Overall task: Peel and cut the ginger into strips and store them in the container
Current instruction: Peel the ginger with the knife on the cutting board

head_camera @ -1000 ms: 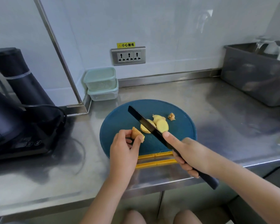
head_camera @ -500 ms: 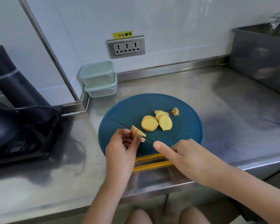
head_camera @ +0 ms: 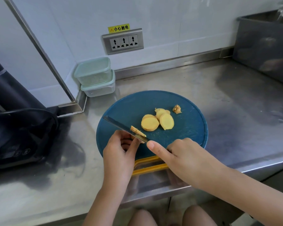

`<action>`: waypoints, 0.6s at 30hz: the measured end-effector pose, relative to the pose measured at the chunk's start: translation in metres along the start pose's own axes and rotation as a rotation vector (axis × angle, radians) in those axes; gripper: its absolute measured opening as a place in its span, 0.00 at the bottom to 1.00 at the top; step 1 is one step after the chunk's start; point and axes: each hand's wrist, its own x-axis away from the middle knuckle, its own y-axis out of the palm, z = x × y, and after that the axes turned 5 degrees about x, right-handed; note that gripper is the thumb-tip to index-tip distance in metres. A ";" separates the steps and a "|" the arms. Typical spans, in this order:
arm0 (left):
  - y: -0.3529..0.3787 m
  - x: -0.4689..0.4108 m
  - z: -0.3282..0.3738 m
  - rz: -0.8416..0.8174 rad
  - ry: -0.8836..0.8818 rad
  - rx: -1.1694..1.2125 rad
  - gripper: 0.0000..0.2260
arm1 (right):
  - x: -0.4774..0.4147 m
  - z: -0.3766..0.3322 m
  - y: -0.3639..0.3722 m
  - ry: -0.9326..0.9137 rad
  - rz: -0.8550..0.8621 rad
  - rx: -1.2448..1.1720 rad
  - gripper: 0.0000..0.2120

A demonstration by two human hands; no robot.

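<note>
On the round blue cutting board (head_camera: pixel 191 128) lie three pale yellow ginger slices (head_camera: pixel 157 122) and a small brown ginger scrap (head_camera: pixel 177 109). My left hand (head_camera: pixel 119 152) pinches a small ginger piece (head_camera: pixel 137 131) at the board's near left. My right hand (head_camera: pixel 183 159) grips the knife (head_camera: pixel 121 126), index finger stretched along its spine. The dark blade lies across the ginger piece, its tip pointing far left. The knife handle is hidden under my hand.
Two stacked clear containers with pale green lids (head_camera: pixel 96 76) stand in the back corner. A black appliance with a cable (head_camera: pixel 15 124) fills the left. A grey bin (head_camera: pixel 266 46) sits at the right. The board's yellow handle (head_camera: pixel 147 166) points toward the counter's front edge.
The knife came down from a raised position above the slices onto the ginger piece that my left hand holds. The view moved closer and tilted down.
</note>
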 end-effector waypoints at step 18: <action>0.002 0.000 0.001 0.005 -0.015 0.000 0.06 | -0.001 -0.004 0.003 0.024 0.009 0.010 0.39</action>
